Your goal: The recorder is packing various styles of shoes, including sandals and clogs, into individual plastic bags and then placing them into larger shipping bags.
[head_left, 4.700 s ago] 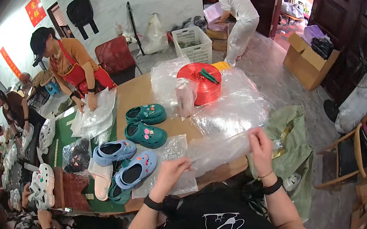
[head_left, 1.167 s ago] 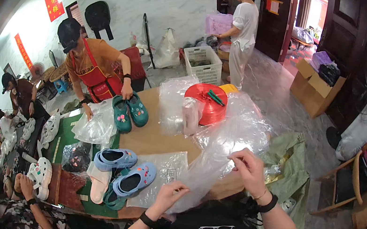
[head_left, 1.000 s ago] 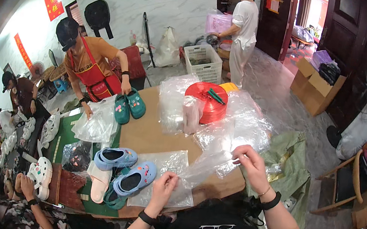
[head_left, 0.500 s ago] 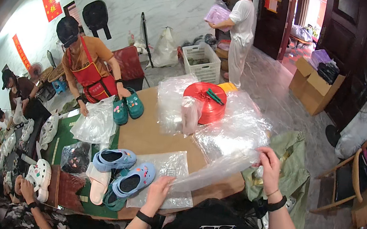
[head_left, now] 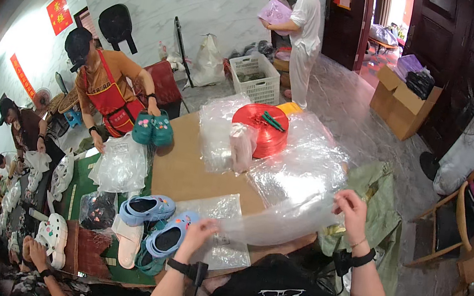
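Observation:
Between my hands a clear plastic bag (head_left: pixel 276 224) is stretched sideways above the near edge of the table. My left hand (head_left: pixel 198 234) pinches one end of it, close beside the blue clogs. The other end is pinched by my right hand (head_left: pixel 352 213). A flat clear bag (head_left: pixel 222 207) lies on the table behind my left hand. Left of that hand sit a blue clog with charms (head_left: pixel 169 238) and a second blue clog (head_left: pixel 145 208). A pale pink slipper (head_left: pixel 126 240) and a partly hidden teal clog (head_left: pixel 149 265) are next to them.
Farther back lie a red roll of plastic twine (head_left: pixel 261 128) and piled clear bags (head_left: pixel 302 164). A co-worker in a red apron (head_left: pixel 111 98) holds teal clogs (head_left: pixel 153 128). White clogs (head_left: pixel 52 237) stand at left, near another person's hands (head_left: pixel 35 254). A wooden chair (head_left: pixel 464 209) stands right.
My left hand has moved slightly left, and the bag hangs more loosely at that end. Across the table, the co-worker has raised and tilted the teal clogs. My view has shifted slightly.

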